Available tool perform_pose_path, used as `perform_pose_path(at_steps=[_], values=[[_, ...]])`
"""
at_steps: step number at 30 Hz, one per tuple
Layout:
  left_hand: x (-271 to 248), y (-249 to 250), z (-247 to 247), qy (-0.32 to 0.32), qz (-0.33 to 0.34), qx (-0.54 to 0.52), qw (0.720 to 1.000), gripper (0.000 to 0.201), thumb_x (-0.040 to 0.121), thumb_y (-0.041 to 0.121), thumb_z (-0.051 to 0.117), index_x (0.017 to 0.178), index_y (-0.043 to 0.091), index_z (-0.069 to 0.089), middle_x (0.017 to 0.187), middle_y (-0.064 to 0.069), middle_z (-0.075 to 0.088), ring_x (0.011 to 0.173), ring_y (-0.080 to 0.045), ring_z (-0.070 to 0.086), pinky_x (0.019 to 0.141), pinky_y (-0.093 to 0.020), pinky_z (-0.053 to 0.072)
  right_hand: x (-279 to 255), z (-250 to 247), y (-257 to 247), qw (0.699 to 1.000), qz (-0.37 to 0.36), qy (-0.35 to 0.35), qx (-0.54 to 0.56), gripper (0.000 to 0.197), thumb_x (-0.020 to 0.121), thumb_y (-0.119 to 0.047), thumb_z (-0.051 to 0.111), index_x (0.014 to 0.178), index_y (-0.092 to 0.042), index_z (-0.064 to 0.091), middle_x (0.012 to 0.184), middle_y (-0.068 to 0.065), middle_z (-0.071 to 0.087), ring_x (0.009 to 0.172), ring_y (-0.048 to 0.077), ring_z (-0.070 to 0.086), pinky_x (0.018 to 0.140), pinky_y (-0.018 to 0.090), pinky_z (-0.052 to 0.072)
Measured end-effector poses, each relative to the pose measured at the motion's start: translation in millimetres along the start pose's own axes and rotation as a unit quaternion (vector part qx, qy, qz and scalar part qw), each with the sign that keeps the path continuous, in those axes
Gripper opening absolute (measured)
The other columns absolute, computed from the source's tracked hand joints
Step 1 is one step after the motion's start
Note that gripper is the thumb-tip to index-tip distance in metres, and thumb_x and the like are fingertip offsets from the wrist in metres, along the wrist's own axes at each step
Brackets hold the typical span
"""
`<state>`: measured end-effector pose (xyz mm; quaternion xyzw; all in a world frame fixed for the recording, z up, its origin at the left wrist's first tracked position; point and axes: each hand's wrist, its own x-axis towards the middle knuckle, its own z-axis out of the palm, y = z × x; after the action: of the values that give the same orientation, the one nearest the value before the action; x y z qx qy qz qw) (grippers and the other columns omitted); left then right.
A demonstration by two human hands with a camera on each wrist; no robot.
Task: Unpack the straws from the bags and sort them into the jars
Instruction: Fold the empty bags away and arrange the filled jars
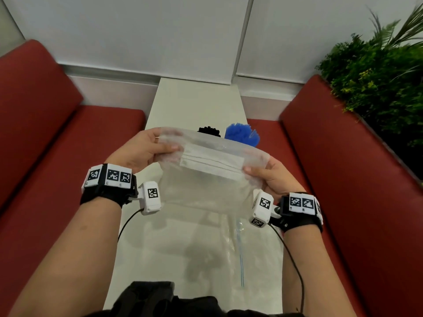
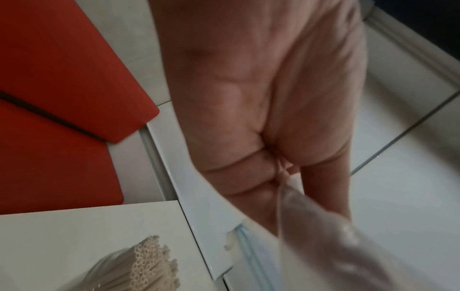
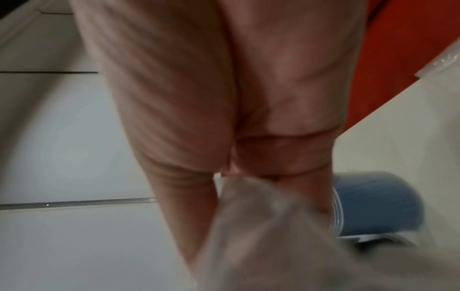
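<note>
Red bench seats [image 1: 68,138] flank a narrow white table [image 1: 196,104]. A clear zip bag [image 1: 206,179] is held up above the table, looks empty, top edge gripped at both ends. Left hand [image 1: 142,152]: fingers curled, bag's left corner pinched. Right hand [image 1: 272,177]: right corner pinched the same way. A second clear bag [image 1: 231,245] lies flat on the table beneath. Behind the held bag: blue straws [image 1: 242,133] and black straws [image 1: 209,130]; jars mostly hidden. Beige straws [image 2: 149,263] are seen in a jar in the left wrist view.
</note>
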<state>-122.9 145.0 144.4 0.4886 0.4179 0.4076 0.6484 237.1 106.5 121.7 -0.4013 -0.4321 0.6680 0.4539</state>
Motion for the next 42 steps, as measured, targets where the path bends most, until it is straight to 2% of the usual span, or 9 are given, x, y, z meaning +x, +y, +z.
perform_pose_path(at_steps=[6, 9, 14, 17, 24, 29, 32, 37, 42], values=[[2.6, 5.4, 6.1, 0.074, 0.072, 0.018, 0.995, 0.022, 0.089, -0.017, 0.057, 0.093, -0.003, 0.073, 0.088, -0.005, 0.079, 0.082, -0.018, 0.075, 0.071, -0.025, 0.061, -5.7, -1.7, -9.1, 0.991, -0.074, 0.080, -0.075, 0.014, 0.078, 0.002, 0.073, 0.078, -0.010, 0.081, 0.083, 0.009, 0.077, 0.074, 0.018, 0.071, 0.072, 0.030, 0.058], [-2.7, 12.2, 4.3, 0.050, 0.101, 0.069, 0.991, 0.056, 0.081, -0.032, 0.038, 0.063, 0.011, 0.069, 0.098, -0.008, 0.078, 0.098, -0.024, 0.073, 0.088, -0.034, 0.058, -9.9, -14.4, -15.2, 0.986, -0.054, 0.053, -0.148, 0.060, 0.081, 0.027, 0.042, 0.055, -0.016, 0.075, 0.094, 0.004, 0.078, 0.089, 0.014, 0.074, 0.075, 0.025, 0.058], [-8.7, 32.1, 13.9, -0.004, 0.113, 0.203, 0.973, 0.058, 0.072, -0.030, 0.040, 0.045, 0.015, 0.063, 0.102, -0.005, 0.078, 0.112, -0.017, 0.069, 0.100, -0.029, 0.049, -9.3, -26.5, -18.0, 0.928, -0.081, 0.197, -0.307, 0.045, 0.091, 0.004, 0.056, 0.085, -0.033, 0.079, 0.108, -0.010, 0.075, 0.095, -0.001, 0.065, 0.087, 0.028, 0.047], [-5.9, 43.7, 35.9, -0.081, 0.098, 0.262, 0.957, 0.053, 0.078, -0.025, 0.050, 0.047, 0.015, 0.065, 0.102, -0.002, 0.079, 0.110, -0.012, 0.070, 0.093, -0.017, 0.049, 6.2, 11.7, -24.7, 0.948, -0.092, 0.038, -0.303, 0.047, 0.080, -0.034, 0.082, 0.119, -0.051, 0.064, 0.133, -0.020, 0.062, 0.125, -0.003, 0.054, 0.108, 0.029, 0.041], [-6.0, 52.6, 62.1, -0.092, 0.163, 0.102, 0.977, 0.016, 0.093, 0.003, 0.066, 0.102, 0.011, 0.076, 0.113, -0.011, 0.075, 0.103, -0.025, 0.072, 0.094, -0.036, 0.056, 18.4, 78.0, -3.9, 0.935, -0.012, -0.051, -0.351, 0.010, 0.078, -0.020, 0.085, 0.079, -0.026, 0.077, 0.080, -0.003, 0.076, 0.074, 0.010, 0.070, 0.076, 0.033, 0.057], [-6.3, 31.9, 24.3, -0.027, 0.036, 0.004, 0.999, 0.108, 0.060, 0.062, 0.088, 0.152, 0.038, 0.036, 0.143, 0.003, 0.060, 0.131, -0.019, 0.058, 0.110, -0.045, 0.041, 12.5, 64.5, -7.6, 0.981, -0.091, 0.048, -0.164, 0.012, 0.085, -0.022, 0.080, 0.091, -0.013, 0.077, 0.089, 0.008, 0.075, 0.080, 0.021, 0.071, 0.075, 0.034, 0.058], [-7.4, 3.3, 42.9, -0.105, -0.015, 0.003, 0.994, 0.135, 0.053, 0.058, 0.094, 0.158, 0.043, 0.011, 0.146, -0.003, 0.057, 0.135, -0.024, 0.054, 0.108, -0.047, 0.043, 14.5, 68.3, -6.2, 0.989, -0.095, 0.079, -0.085, 0.021, 0.089, -0.022, 0.077, 0.106, -0.012, 0.074, 0.106, 0.013, 0.075, 0.094, 0.028, 0.072, 0.083, 0.042, 0.059], [5.1, -12.7, 98.8, -0.047, -0.010, -0.035, 0.998, 0.088, 0.072, 0.038, 0.086, 0.143, 0.045, 0.035, 0.134, 0.002, 0.067, 0.121, -0.019, 0.066, 0.082, -0.032, 0.059, 9.5, 59.9, 1.2, 0.975, -0.105, 0.146, -0.134, 0.023, 0.091, -0.013, 0.072, 0.114, -0.007, 0.069, 0.107, 0.010, 0.076, 0.099, 0.029, 0.074, 0.087, 0.044, 0.059], [24.2, -30.2, 142.3, -0.016, -0.025, 0.022, 0.999, 0.096, 0.080, 0.022, 0.085, 0.156, 0.026, 0.027, 0.140, -0.001, 0.061, 0.123, -0.019, 0.064, 0.098, -0.039, 0.055, -3.2, 31.5, 11.6, 0.935, -0.090, 0.237, -0.248, 0.012, 0.081, -0.021, 0.076, 0.088, -0.016, 0.068, 0.079, 0.002, 0.073, 0.069, 0.014, 0.066, 0.063, 0.037, 0.054]])
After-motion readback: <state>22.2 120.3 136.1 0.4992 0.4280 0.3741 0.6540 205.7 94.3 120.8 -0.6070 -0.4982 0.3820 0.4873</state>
